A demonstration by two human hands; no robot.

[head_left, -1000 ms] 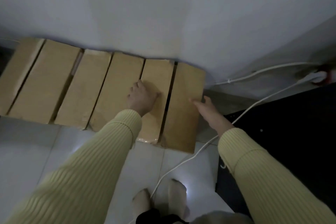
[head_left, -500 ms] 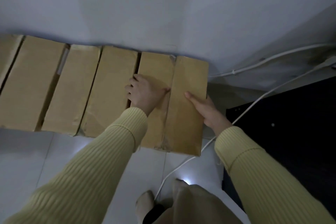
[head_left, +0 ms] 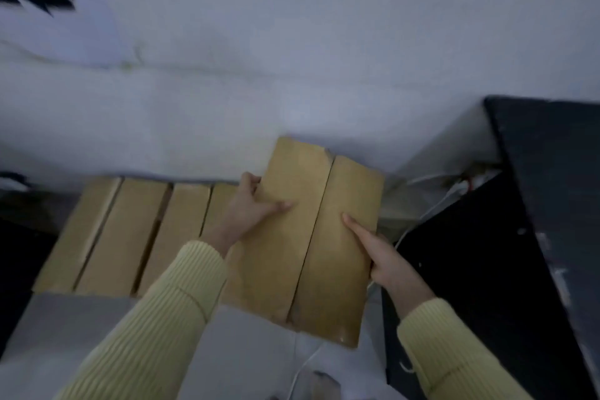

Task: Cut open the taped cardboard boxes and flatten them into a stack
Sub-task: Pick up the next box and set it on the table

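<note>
The box (head_left: 302, 237) (a seam runs down its top) is held tilted near the wall (head_left: 292, 75). The left hand (head_left: 246, 208) clasps its left edge, thumb across the top; the right hand (head_left: 386, 260) clasps the right edge. A row of boxes (head_left: 130, 230) lies to its left.

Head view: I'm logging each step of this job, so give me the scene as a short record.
held item: brown cardboard box, centre seam shut
left hand: grips the box's left edge, thumb on top
right hand: grips its right edge
other boxes: row of brown cardboard boxes along the white wall
nearby: white cable, black piece of furniture
</note>
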